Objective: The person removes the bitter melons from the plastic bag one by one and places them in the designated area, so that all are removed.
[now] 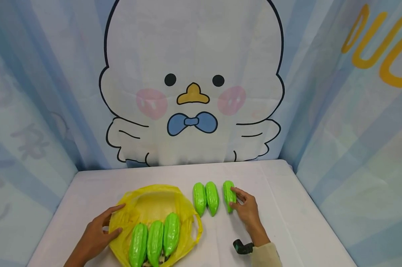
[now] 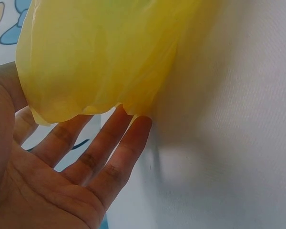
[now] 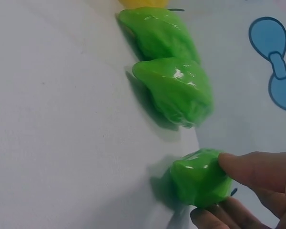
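Observation:
In the head view, my right hand pinches a glossy green toy bitter melon between thumb and fingers. The right wrist view shows the thumb on one side of this melon and fingertips on the other, close over the white cloth. Left of it, two more melons lie side by side. My left hand touches the left side of a yellow plastic bag, its fingers extended and spread along the film in the left wrist view. Three melons lie at the bag's mouth.
A white cloth covers the table, with printed curtains behind and at both sides. A small black device sits at my right wrist. One loop handle of the bag sticks out to its right. Dark patterned bits show under the bagged melons.

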`<state>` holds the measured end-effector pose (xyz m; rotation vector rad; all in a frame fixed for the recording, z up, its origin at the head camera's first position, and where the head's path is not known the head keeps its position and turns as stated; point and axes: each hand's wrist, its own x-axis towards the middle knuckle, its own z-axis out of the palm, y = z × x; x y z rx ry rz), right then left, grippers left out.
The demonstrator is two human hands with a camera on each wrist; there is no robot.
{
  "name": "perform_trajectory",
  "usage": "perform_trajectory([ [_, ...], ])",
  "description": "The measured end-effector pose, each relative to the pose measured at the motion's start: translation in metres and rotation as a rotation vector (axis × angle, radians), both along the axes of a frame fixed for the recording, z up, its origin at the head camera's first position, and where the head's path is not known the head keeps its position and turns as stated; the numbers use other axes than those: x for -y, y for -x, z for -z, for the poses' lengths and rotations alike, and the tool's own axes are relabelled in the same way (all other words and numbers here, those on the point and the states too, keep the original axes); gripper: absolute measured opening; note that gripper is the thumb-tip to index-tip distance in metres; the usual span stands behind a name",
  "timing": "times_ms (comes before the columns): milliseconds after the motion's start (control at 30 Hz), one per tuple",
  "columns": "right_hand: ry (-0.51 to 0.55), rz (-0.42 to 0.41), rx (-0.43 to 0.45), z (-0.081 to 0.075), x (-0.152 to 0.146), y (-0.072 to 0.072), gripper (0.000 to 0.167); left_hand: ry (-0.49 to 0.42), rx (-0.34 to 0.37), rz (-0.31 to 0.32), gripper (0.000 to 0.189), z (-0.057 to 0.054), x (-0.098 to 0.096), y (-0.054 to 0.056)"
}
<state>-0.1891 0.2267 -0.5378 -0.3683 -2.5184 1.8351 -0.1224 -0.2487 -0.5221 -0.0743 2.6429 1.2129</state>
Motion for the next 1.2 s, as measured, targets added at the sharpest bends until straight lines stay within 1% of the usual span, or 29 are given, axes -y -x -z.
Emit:
perform_trajectory([
  [167, -0.009, 0.007, -0.004, 0.002, 0.001, -0.001, 0.064, 0.001, 0.004, -0.001, 0.075, 0.000, 0.000, -0.001],
  [433, -0.028, 0.010, -0.021, 0.001, 0.002, -0.003, 0.064, -0.003, 0.013, -0.006, 0.074, 0.001, 0.001, 0.000],
  [767, -0.014, 0.043, -0.055, -0.010, 0.006, -0.009, 0.064, -0.012, -0.002, 0.000, 0.074, 0.001, 0.002, -0.001],
  [1033, 0.001, 0.057, -0.097, -0.018, 0.016, -0.021, 0.065, -0.018, -0.001, 0.001, 0.073, 0.003, 0.002, -0.002],
  [1200, 0.000, 0.028, -0.140, -0.019, 0.026, -0.031, 0.066, -0.024, 0.001, -0.001, 0.074, 0.003, 0.003, -0.002],
])
